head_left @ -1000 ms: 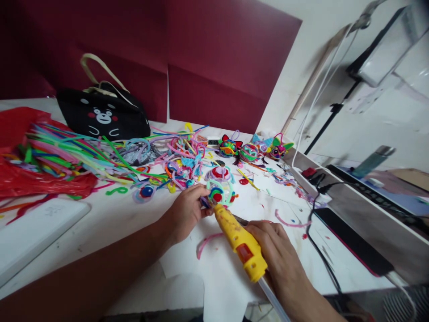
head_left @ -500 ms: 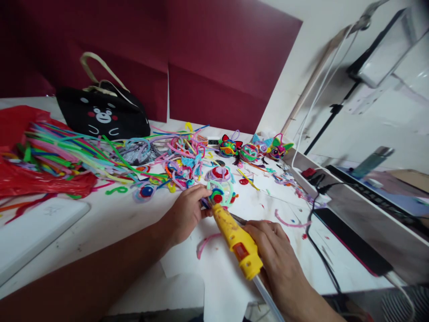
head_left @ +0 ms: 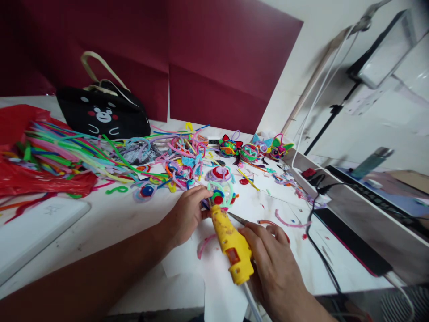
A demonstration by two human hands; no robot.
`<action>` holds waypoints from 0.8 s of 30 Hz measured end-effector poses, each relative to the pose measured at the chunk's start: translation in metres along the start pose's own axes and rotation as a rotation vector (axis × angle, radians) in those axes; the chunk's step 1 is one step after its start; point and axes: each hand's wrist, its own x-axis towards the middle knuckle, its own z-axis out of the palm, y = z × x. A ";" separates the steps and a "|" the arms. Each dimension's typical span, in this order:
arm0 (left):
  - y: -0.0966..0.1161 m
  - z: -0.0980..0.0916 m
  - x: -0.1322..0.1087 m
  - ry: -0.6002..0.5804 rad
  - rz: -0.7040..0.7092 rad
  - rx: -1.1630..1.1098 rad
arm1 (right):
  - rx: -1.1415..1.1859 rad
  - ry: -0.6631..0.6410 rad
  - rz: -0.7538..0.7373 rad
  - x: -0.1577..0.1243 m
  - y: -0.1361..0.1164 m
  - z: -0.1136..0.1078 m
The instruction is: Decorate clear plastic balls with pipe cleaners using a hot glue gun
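Observation:
My left hand [head_left: 190,210] is closed around the near left side of a small clear ball [head_left: 226,196] trimmed with green, blue and red fuzzy pipe-cleaner pieces. Held in my right hand [head_left: 273,255] is a yellow hot glue gun [head_left: 234,250], its nozzle end against or very close to the ball's near side; the exact contact is hidden. A pointed metal tool [head_left: 238,218] also sticks out from my right fingers, its rear part covered. Just behind the ball lies a red and lilac coiled pipe-cleaner piece [head_left: 218,173].
Bundles of pipe cleaners [head_left: 63,154] spill from a red plastic bag [head_left: 83,183] at left. Several finished ornament balls [head_left: 249,153] stand at the back. A black bag [head_left: 103,112], a white box [head_left: 43,232], a phone [head_left: 351,241] and a black cable [head_left: 318,250] surround the work area.
The glue gun's rear end has swung slightly left, and my right hand has shifted a little with it. More of the pointed metal tool shows. My left hand and the ball stay almost still.

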 end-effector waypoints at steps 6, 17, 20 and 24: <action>0.000 0.001 -0.001 0.001 -0.002 0.007 | -0.054 0.018 0.002 0.003 -0.004 -0.001; -0.001 0.002 -0.001 0.021 -0.012 0.022 | -0.108 0.024 0.018 0.002 -0.006 0.003; -0.002 0.002 -0.001 0.017 -0.011 0.028 | -0.101 0.036 0.020 0.002 -0.006 0.003; -0.002 0.001 -0.001 0.012 -0.013 0.016 | -0.094 0.039 0.022 0.001 -0.007 0.003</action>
